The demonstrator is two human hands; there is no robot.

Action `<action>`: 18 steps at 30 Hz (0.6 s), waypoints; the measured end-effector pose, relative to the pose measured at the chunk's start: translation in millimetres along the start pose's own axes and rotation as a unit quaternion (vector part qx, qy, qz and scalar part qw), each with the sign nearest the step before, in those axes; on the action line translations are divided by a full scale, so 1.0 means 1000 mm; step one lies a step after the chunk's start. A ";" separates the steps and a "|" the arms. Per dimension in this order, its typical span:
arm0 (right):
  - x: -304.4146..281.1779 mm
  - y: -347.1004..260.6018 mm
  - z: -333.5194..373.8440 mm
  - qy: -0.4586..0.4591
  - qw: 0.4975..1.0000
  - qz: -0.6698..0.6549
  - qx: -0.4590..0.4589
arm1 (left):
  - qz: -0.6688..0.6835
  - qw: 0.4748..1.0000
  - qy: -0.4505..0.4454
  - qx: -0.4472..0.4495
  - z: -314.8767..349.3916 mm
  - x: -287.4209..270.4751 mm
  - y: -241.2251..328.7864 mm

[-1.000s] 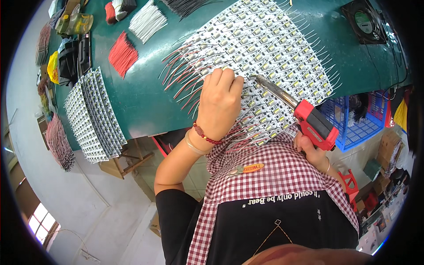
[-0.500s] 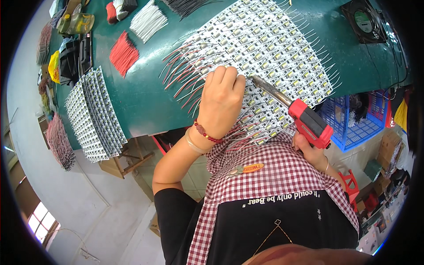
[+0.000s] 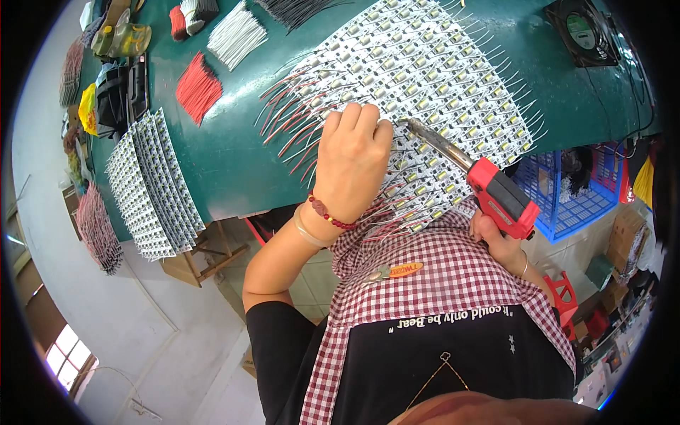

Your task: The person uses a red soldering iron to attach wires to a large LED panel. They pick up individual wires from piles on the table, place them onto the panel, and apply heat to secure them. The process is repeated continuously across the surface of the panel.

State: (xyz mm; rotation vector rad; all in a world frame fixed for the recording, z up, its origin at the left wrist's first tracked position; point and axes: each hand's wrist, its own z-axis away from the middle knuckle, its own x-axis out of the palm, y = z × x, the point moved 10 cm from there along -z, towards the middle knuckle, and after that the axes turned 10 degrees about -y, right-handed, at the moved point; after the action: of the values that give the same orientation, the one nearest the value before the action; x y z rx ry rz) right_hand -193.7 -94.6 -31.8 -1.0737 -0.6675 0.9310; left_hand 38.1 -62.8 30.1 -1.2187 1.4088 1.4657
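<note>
My left hand (image 3: 352, 159) is over a large panel of white circuit boards (image 3: 432, 78), with fingers curled down and pinched together. The back of the hand hides whatever the fingertips hold. In my right hand (image 3: 496, 244) is a red and black soldering gun (image 3: 503, 198), gripped by its handle. Its metal tip points up and left, close beside my left fingers at the boards. Red, black and white wires (image 3: 294, 131) stick out along the panel's left side, and more wires stand along its right edge. The panel's near end reaches over the table edge to the checked apron (image 3: 439, 283).
Bundles of red wires (image 3: 199, 88), white wires (image 3: 238, 35) and black wires (image 3: 297, 8) lie on the green table (image 3: 234, 156). A stack of board panels (image 3: 156, 188) sits at the left edge. A black fan (image 3: 584, 32) is at far right, above a blue crate (image 3: 567, 191).
The soldering gun has shifted slightly right and down, its tip a little farther from my left fingers. My left hand has moved slightly left and stays curled over the panel.
</note>
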 end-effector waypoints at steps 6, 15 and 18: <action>0.003 -0.001 -0.001 -0.031 0.998 -0.048 0.001 | -0.043 0.999 -0.007 0.004 -0.001 -0.003 0.001; 0.001 0.013 0.000 -0.022 1.000 -0.004 0.020 | -0.017 1.000 0.014 0.006 0.002 -0.001 -0.008; 0.002 0.009 -0.004 -0.020 0.999 0.011 0.028 | 0.013 1.000 0.028 0.004 0.004 0.000 -0.013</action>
State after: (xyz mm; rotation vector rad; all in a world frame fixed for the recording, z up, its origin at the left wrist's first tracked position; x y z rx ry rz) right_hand -192.9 -93.0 -41.8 -1.0170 -0.6603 0.9869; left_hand 49.8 -57.3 26.6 -1.2501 1.4723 1.4529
